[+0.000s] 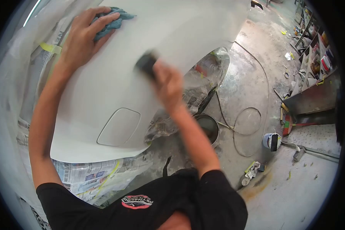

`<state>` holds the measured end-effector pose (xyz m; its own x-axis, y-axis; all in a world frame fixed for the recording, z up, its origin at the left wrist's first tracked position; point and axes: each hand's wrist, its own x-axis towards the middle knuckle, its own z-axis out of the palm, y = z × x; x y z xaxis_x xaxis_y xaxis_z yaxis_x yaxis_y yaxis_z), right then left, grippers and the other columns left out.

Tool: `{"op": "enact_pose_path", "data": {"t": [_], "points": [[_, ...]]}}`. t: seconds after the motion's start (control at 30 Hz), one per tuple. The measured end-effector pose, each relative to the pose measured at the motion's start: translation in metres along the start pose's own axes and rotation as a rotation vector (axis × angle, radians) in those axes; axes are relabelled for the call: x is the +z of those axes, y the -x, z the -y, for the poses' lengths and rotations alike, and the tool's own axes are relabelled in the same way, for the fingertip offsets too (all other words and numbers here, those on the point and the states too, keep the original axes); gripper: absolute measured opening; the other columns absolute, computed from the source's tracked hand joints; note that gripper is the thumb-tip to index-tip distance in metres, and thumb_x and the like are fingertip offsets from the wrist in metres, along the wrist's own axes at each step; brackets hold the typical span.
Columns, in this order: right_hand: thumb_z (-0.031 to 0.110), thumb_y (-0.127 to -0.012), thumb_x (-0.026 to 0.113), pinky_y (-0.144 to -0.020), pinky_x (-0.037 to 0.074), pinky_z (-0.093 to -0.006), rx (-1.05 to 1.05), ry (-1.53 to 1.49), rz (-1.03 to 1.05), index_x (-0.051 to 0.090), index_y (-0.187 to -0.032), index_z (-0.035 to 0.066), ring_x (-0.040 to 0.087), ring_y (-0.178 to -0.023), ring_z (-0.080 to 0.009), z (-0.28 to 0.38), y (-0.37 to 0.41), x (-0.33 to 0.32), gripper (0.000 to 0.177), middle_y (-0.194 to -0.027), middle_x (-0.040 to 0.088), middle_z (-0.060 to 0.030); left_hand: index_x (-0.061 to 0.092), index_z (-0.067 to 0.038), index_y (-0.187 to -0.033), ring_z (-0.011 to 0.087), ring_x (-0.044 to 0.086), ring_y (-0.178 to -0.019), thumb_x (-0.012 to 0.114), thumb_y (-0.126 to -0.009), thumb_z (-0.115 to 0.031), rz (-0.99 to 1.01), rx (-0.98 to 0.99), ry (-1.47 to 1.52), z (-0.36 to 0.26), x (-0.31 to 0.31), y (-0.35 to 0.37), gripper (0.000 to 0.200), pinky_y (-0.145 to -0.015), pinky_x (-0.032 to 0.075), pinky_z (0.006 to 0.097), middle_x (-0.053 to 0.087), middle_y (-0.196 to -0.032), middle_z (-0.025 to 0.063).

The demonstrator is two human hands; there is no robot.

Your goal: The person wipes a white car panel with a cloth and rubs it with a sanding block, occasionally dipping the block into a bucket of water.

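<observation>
My left hand rests on the upper left of a pale grey car body panel, its fingers closed over a crumpled blue cloth. Blurred by motion, my right hand grips a dark sanding block against the middle of the same panel. Below the hands, the outline of a fuel flap shows in the panel. Newspaper masking with yellow tape covers the parts beneath and left of the panel.
Plastic-wrapped masking fills the wheel arch. A dark bucket stands on the floor below it. A hose loops across the concrete. To the right are a small white pail, a broom and cluttered shelving.
</observation>
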<state>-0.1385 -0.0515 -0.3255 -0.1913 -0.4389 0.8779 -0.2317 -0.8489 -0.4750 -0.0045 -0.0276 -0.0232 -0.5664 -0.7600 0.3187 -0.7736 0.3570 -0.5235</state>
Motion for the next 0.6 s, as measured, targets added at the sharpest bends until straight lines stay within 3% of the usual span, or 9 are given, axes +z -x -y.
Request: {"op": "enact_pose_path", "data": {"t": [0.03,0.07,0.17,0.27,0.3,0.37,0.43,0.5,0.6], "points": [[0.011,-0.086,0.077,-0.08,0.056,-0.0424,0.042,0.034,0.02,0.059,-0.141,0.012,0.066,-0.094,-0.0299,-0.037,-0.03,0.0,0.058,-0.107,0.067,-0.0148,0.069,-0.015,-0.129,0.0311,0.062,-0.115,0.079,-0.084,-0.009,0.008,0.016,-0.002,0.002,0.002,0.0,0.046,-0.097,0.049,0.0426,0.063,-0.128,0.0096],[0.017,-0.088,0.076,-0.09,0.053,-0.0441,0.289,-0.03,0.052,0.056,-0.143,0.005,0.065,-0.102,-0.0348,-0.068,-0.065,-0.002,0.06,-0.111,0.066,-0.0178,0.069,-0.014,-0.13,0.0313,0.061,-0.116,0.078,-0.085,-0.007,0.009,0.029,-0.01,0.004,0.003,0.0,0.046,-0.098,0.05,0.042,0.063,-0.129,0.0104],[0.024,-0.091,0.074,-0.094,0.051,-0.0478,0.535,0.004,-0.089,0.051,-0.145,0.001,0.062,-0.107,-0.0424,-0.156,-0.12,0.005,0.063,-0.119,0.063,-0.024,0.068,-0.013,-0.131,0.0321,0.061,-0.117,0.077,-0.087,-0.007,0.021,0.021,0.008,0.001,-0.003,-0.002,0.046,-0.099,0.05,0.0416,0.063,-0.13,0.0113],[0.025,-0.091,0.074,-0.094,0.05,-0.048,0.532,-0.024,-0.028,0.049,-0.146,0.001,0.062,-0.107,-0.0431,-0.096,-0.107,-0.001,0.065,-0.12,0.062,-0.025,0.069,-0.008,-0.127,0.0323,0.061,-0.116,0.074,-0.091,-0.011,0.056,-0.005,0.013,-0.006,-0.004,-0.007,0.036,-0.099,0.049,0.0424,0.063,-0.127,0.0149],[0.023,-0.091,0.074,-0.091,0.051,-0.0469,0.346,-0.021,-0.046,0.049,-0.147,0.002,0.063,-0.105,-0.0418,-0.062,-0.084,0.002,0.065,-0.116,0.063,-0.0247,0.069,-0.005,-0.125,0.0322,0.06,-0.115,0.073,-0.093,-0.013,0.073,-0.022,0.004,-0.006,-0.003,-0.005,0.033,-0.099,0.049,0.0427,0.063,-0.125,0.0166],[0.012,-0.082,0.078,-0.077,0.052,-0.0446,0.124,-0.034,0.01,0.052,-0.149,0.012,0.065,-0.094,-0.0354,0.029,-0.019,0.004,0.072,-0.108,0.065,-0.0182,0.07,-0.006,-0.125,0.0322,0.06,-0.116,0.073,-0.092,-0.013,0.041,-0.037,0.024,-0.005,0.0,-0.001,0.034,-0.098,0.049,0.0431,0.063,-0.126,0.0167],[0.009,-0.075,0.079,-0.073,0.053,-0.0455,0.161,-0.049,0.06,0.057,-0.146,0.019,0.067,-0.095,-0.0346,0.097,0.028,-0.01,0.075,-0.115,0.066,-0.0157,0.07,-0.006,-0.125,0.0321,0.06,-0.115,0.073,-0.091,-0.013,0.014,-0.038,0.057,-0.004,0.001,0.0,0.034,-0.098,0.049,0.0434,0.063,-0.126,0.0168],[0.01,-0.079,0.078,-0.074,0.052,-0.0454,0.072,-0.034,0.035,0.056,-0.145,0.016,0.065,-0.09,-0.0351,0.081,0.034,-0.007,0.07,-0.112,0.065,-0.0165,0.071,-0.006,-0.124,0.0318,0.06,-0.115,0.074,-0.091,-0.013,0.0,-0.043,0.105,-0.002,0.003,0.001,0.034,-0.098,0.049,0.0437,0.063,-0.127,0.0167],[0.017,-0.087,0.08,-0.075,0.05,-0.0458,0.278,-0.023,-0.013,0.053,-0.146,0.006,0.061,-0.088,-0.0361,0.015,-0.033,-0.001,0.066,-0.108,0.063,-0.0207,0.071,-0.006,-0.123,0.0311,0.061,-0.114,0.074,-0.091,-0.013,-0.02,-0.033,0.125,-0.001,0.005,-0.001,0.033,-0.098,0.049,0.0437,0.063,-0.126,0.0166]]}}
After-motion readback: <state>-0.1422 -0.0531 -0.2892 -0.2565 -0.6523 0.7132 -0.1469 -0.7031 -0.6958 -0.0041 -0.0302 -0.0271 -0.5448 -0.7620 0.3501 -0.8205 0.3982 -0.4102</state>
